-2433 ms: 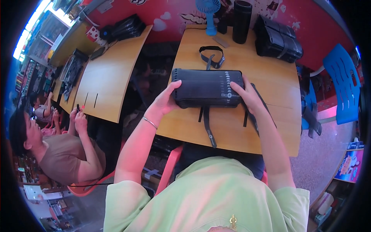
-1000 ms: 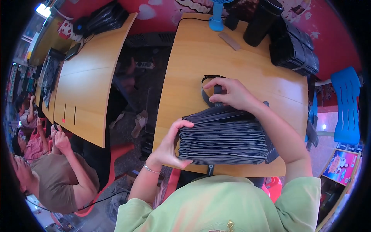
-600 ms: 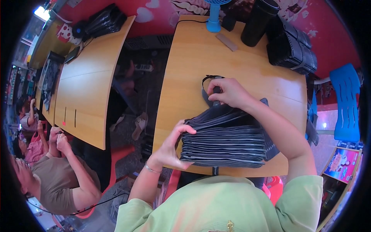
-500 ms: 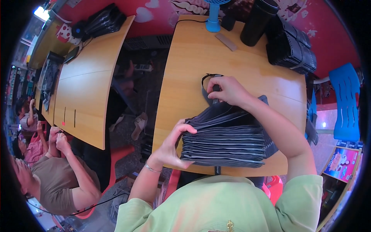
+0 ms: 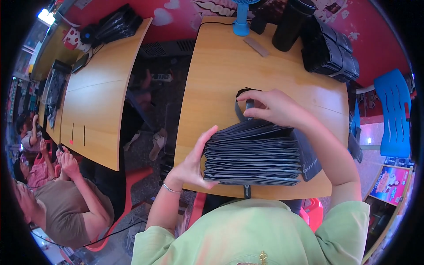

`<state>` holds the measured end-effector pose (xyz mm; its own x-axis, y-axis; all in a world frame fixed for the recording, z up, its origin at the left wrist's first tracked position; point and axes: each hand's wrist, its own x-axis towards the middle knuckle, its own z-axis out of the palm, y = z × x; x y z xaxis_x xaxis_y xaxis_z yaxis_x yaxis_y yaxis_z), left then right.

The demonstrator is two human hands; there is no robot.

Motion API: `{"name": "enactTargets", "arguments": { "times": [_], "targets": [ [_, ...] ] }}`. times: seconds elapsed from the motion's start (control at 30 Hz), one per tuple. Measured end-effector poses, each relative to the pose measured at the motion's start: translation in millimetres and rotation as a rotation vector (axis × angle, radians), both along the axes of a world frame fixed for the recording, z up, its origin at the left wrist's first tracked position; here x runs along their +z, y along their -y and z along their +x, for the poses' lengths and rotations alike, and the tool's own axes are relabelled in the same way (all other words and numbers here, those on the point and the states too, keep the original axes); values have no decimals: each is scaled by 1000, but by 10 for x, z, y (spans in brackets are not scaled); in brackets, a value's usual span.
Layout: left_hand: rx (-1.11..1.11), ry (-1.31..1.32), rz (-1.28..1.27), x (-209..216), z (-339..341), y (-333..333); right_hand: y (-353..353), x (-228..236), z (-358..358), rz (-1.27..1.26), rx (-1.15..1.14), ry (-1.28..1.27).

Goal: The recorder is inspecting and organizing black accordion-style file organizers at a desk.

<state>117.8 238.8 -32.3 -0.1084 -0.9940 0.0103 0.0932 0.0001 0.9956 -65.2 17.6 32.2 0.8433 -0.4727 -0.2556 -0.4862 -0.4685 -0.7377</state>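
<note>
A thick stack of dark, flat folded pieces (image 5: 251, 161), perhaps pouches, lies at the front of my table. Its layered edges face me. My left hand (image 5: 190, 165) clasps its left side, thumb on top and fingers lower down. Beyond the stack, my right hand (image 5: 280, 108) has its thumb and fingers closed around a dark strap (image 5: 239, 111) that rises in a loop. Another length of strap (image 5: 247, 191) shows at the near side, below the stack; the part between is hidden. A loose dark flat piece (image 5: 311, 161) sticks out at the stack's right.
Bundled dark stacks (image 5: 330, 51) stand at the back right beside a black cylinder (image 5: 292, 24). A blue fan (image 5: 241, 22) and a small flat brown strip (image 5: 256, 46) are nearby. At the left table (image 5: 95, 97) sits another person (image 5: 73, 207). A blue chair (image 5: 394, 112) is on the right.
The upper layers of the stack have come down flatter. My right hand has shifted slightly right around the strap, and my left thumb has lifted upward along the stack's corner.
</note>
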Motion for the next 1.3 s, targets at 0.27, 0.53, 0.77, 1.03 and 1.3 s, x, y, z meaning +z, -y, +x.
{"name": "enactTargets", "arguments": {
  "times": [0.27,0.53,0.77,1.03,1.3],
  "targets": [
    [-64,86,5,93,48,83,-291,172,175,-538,178,-11],
    [-77,206,-60,160,70,138,-202,-9,229,-573,362,211],
    [-73,265,-229,83,40,116,66,-2,-227,-274,-25,195],
    [15,43,-57,64,-3,73,-200,-441,-1575,-300,-739,-73],
    [-14,64,-68,352,-148,-33,-453,-764,-1644,-390,-716,-20]
  ]
}}
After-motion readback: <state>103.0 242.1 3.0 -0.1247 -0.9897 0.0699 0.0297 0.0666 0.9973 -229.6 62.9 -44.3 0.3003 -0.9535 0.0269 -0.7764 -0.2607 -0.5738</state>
